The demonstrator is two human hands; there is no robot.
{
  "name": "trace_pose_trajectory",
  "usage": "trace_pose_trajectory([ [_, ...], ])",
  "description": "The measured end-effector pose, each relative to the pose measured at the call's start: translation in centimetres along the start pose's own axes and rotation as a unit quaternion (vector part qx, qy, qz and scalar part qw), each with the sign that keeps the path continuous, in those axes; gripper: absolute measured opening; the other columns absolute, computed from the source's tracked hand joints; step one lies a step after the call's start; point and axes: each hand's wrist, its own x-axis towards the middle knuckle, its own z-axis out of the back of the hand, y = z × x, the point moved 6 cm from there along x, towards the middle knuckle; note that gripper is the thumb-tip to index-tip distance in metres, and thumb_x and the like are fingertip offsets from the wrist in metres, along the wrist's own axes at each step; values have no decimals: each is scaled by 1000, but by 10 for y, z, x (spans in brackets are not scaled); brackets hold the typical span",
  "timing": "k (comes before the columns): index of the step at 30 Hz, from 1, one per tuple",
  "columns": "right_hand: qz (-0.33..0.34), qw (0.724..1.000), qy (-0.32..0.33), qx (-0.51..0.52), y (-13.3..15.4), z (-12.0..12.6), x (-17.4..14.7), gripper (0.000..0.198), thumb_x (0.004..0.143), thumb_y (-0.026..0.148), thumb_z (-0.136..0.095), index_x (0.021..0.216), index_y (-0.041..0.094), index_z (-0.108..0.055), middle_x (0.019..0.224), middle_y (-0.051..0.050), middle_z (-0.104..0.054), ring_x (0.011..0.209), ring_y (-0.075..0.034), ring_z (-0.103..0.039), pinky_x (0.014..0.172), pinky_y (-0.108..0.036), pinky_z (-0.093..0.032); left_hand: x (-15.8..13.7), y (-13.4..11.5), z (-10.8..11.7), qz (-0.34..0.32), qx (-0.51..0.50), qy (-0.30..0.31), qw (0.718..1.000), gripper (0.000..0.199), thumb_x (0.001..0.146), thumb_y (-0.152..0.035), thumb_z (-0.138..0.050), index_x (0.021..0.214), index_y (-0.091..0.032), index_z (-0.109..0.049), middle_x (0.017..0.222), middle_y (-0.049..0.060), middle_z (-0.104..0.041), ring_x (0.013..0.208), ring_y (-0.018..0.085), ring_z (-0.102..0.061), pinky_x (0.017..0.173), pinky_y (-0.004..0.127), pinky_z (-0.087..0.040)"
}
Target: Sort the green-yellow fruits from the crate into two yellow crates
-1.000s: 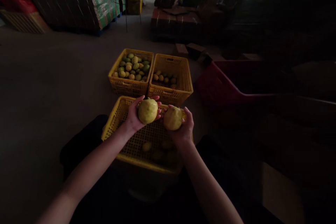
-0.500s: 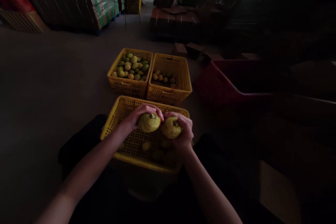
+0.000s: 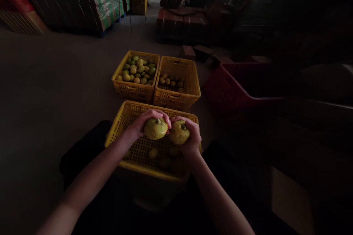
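My left hand [image 3: 143, 123] is wrapped round a lumpy yellow-green fruit [image 3: 155, 129] with a stubby stem pointing up. A second such fruit [image 3: 178, 133], its stem end turned towards me, is gripped in my right hand [image 3: 193, 132]. Both hands hover side by side over the nearest yellow plastic crate [image 3: 116, 128], fingertips almost meeting. Down in that crate lie several dim fruits, among them a small pale one [image 3: 153, 153]; the rest are hard to make out in the shadow.
Beyond the near crate, a yellow crate full of green and yellow fruit [image 3: 134, 91] stands beside another yellow crate [image 3: 176, 99] holding several fruits at its bottom. A red bin [image 3: 226, 84] is to the right. Wrapped stacks [image 3: 103, 3] and flattened cartons [image 3: 182, 20] stand behind.
The two fruits have turned slightly in my hands, which stay over the near crate. The whole view has shifted a little.
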Motion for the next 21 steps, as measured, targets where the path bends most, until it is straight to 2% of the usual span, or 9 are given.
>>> trace_pose_trajectory([
  [10, -20, 999, 16, 28, -1, -4, 1, 29, 79, 40, -50, 71, 23, -73, 72, -3, -73, 71, -22, -67, 67, -35, -53, 1, 0, 3, 2, 13, -14, 1000, 23, 70, -32, -54, 68, -13, -68, 70, 7, -70, 63, 19, -64, 64, 31, -49],
  [13, -57, 997, -1, 56, -5, -3, 2, 27, 78, 39, -52, 67, 23, -71, 73, -3, -73, 73, -22, -67, 68, -35, -53, 2, 0, 4, -6, -7, -30, 1000, 23, 70, -32, -55, 69, -14, -68, 74, 8, -70, 66, 19, -65, 65, 31, -49],
  [15, -96, 992, -7, 85, -9, -4, 3, 29, 79, 40, -50, 68, 23, -71, 75, -3, -73, 75, -22, -68, 71, -36, -54, 4, -1, 8, -10, -39, -61, 997, 22, 69, -33, -56, 70, -14, -67, 74, 7, -70, 66, 19, -65, 63, 30, -50],
  [17, -150, 981, 5, 124, -14, -8, 4, 34, 82, 45, -46, 78, 22, -71, 77, -4, -73, 75, -23, -69, 72, -38, -55, 5, -1, 14, -12, -75, -110, 991, 22, 68, -33, -56, 72, -14, -66, 73, 6, -69, 69, 20, -66, 64, 29, -51],
  [19, -200, 965, 37, 167, -18, -12, 4, 42, 84, 50, -42, 92, 20, -70, 83, -6, -74, 80, -25, -70, 73, -40, -56, 7, 1, 22, -10, -113, -169, 979, 21, 71, -33, -55, 75, -15, -66, 74, 6, -70, 74, 21, -68, 67, 30, -52],
  [21, -217, 953, 77, 197, -18, -16, 5, 47, 84, 52, -40, 105, 20, -67, 94, -8, -74, 88, -27, -69, 77, -43, -56, 7, 3, 30, -9, -157, -233, 960, 23, 77, -32, -50, 80, -16, -66, 74, 5, -70, 77, 20, -68, 70, 30, -53],
])
